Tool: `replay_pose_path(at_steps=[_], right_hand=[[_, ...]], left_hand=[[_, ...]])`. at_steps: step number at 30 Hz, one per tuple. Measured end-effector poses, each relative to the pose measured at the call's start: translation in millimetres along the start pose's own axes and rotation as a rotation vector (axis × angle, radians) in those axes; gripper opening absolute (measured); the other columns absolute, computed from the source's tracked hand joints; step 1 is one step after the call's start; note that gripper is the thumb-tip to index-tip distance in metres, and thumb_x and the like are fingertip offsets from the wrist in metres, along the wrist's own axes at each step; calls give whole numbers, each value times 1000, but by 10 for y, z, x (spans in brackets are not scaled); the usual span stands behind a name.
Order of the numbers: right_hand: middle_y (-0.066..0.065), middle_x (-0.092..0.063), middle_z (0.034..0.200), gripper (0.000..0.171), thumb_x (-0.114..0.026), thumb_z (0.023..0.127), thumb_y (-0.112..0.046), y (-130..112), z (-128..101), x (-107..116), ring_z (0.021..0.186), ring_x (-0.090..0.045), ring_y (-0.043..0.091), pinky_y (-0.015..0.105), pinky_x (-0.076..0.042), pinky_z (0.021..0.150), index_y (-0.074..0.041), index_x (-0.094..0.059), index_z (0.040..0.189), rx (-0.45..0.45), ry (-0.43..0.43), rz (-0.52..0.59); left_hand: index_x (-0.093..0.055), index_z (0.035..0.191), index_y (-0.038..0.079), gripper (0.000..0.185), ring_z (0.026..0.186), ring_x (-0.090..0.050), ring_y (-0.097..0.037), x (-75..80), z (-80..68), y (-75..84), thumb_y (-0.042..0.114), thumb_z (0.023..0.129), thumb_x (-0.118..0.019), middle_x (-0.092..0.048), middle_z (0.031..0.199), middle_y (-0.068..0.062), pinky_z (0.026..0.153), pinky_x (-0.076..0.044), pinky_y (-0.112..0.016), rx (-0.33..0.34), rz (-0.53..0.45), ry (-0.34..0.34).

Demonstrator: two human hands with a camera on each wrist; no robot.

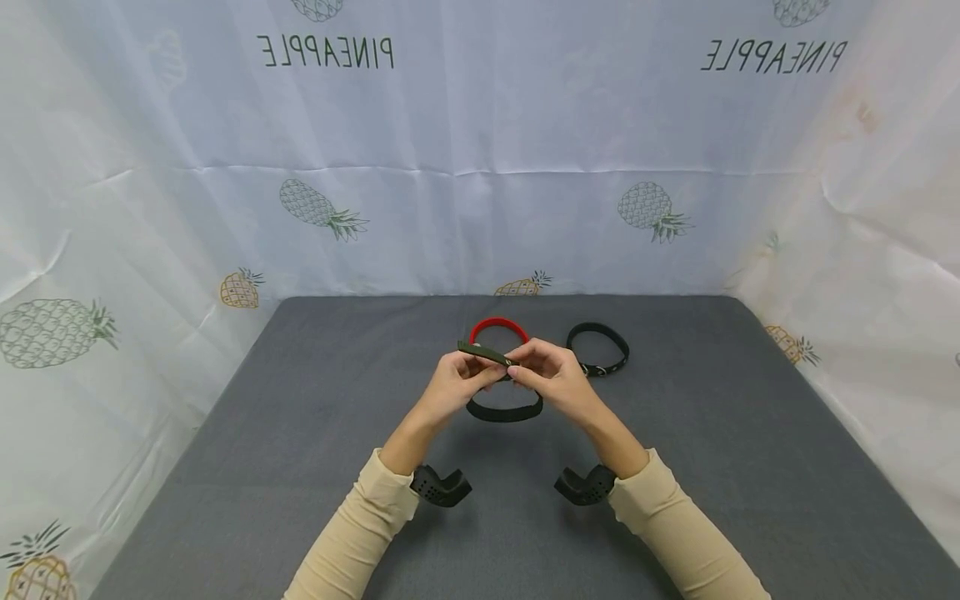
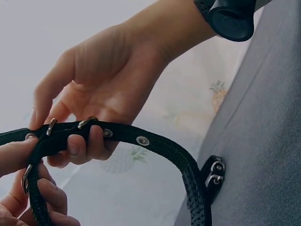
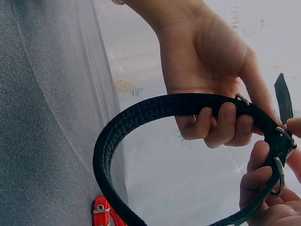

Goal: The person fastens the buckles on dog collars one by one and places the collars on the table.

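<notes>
A dark green, nearly black buckled collar (image 1: 504, 413) is held up above the table between both hands. My left hand (image 1: 452, 385) pinches it on the left of the buckle, and my right hand (image 1: 561, 382) pinches it on the right. Above the fingers, the strap's free end (image 1: 482, 352) sticks out to the left. The left wrist view shows metal eyelets (image 2: 142, 141) along the band. In the right wrist view the strap runs through the metal buckle (image 3: 285, 133), and a D-ring (image 3: 278, 175) hangs beside it.
Behind the hands a red collar (image 1: 498, 322) lies on the grey table (image 1: 315, 400), partly hidden by them. A black collar (image 1: 624, 343) lies to the right of it. A white curtain (image 1: 480, 108) with pineapple prints hangs at the back and sides.
</notes>
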State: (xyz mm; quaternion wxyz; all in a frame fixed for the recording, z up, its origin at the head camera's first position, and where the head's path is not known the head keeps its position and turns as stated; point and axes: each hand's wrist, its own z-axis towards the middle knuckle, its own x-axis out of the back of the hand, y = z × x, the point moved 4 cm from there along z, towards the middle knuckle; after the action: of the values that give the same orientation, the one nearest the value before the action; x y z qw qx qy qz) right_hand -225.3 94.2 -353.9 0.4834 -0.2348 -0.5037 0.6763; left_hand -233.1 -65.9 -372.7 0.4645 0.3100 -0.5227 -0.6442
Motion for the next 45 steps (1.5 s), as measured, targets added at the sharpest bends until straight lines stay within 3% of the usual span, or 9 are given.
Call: replay_pose_path(at_steps=[9, 12, 14, 19, 24, 34, 40, 45], right_hand=[[-14, -62, 97, 16, -55, 92, 2, 28, -12, 14, 77, -61, -1, 18, -53, 71, 17, -53, 98, -6, -74, -3], [-12, -62, 93, 16, -53, 91, 3, 46, -26, 35, 77, -61, 0, 18, -54, 72, 16, -53, 102, -35, -59, -9], [-9, -61, 91, 19, -53, 92, 3, 55, -34, 49, 76, -61, 0, 18, -53, 72, 16, -53, 105, -54, -45, -3], [-9, -60, 86, 23, -53, 97, -7, 72, -36, 76, 74, -59, 5, 20, -51, 71, 14, -55, 106, -89, -5, -3], [-12, -61, 85, 29, -49, 101, -15, 78, -29, 93, 74, -60, 12, 23, -51, 72, 12, -56, 104, -106, 30, -17], [-15, -61, 95, 24, -48, 100, -5, 81, -35, 92, 78, -60, 4, 23, -53, 75, 15, -53, 112, -80, 38, -10], [-16, -61, 98, 26, -49, 100, -7, 78, -37, 99, 80, -60, 4, 21, -53, 76, 15, -51, 113, -56, 45, 39], [-14, -61, 101, 15, -48, 101, -10, 95, -48, 121, 84, -59, 3, 18, -52, 76, -3, -57, 110, -57, 67, 112]], left_hand=[[-57, 95, -9, 15, 71, -48, -7, -28, -37, -22, 6, 93, -61, -55, 76, 12, 71, -42, -25, 9, 6, -32], [-58, 107, -7, 21, 79, -57, -2, -29, -55, -45, 9, 93, -62, -63, 89, 9, 78, -48, -23, 42, 2, -39], [-58, 116, -5, 29, 87, -62, 0, -31, -62, -53, 10, 92, -64, -68, 103, -1, 83, -52, -22, 57, 3, -43], [-58, 120, -5, 34, 95, -65, 2, -39, -54, -47, 9, 90, -66, -61, 122, -27, 88, -53, -23, 26, 20, -50], [-60, 119, -3, 33, 98, -65, 2, -49, -42, -15, 10, 89, -68, -62, 122, -27, 89, -52, -22, -9, 35, -40], [-60, 116, -5, 31, 98, -63, 3, -53, -38, -5, 5, 88, -68, -63, 115, -29, 91, -52, -25, -55, 52, -20], [-60, 116, -5, 31, 96, -63, 2, -24, -37, -19, 3, 87, -68, -63, 115, -29, 91, -52, -25, -83, 70, 15], [-59, 118, -5, 33, 99, -62, 3, -3, -35, -30, 5, 87, -69, -61, 119, -28, 89, -52, -20, -81, 62, 17]])
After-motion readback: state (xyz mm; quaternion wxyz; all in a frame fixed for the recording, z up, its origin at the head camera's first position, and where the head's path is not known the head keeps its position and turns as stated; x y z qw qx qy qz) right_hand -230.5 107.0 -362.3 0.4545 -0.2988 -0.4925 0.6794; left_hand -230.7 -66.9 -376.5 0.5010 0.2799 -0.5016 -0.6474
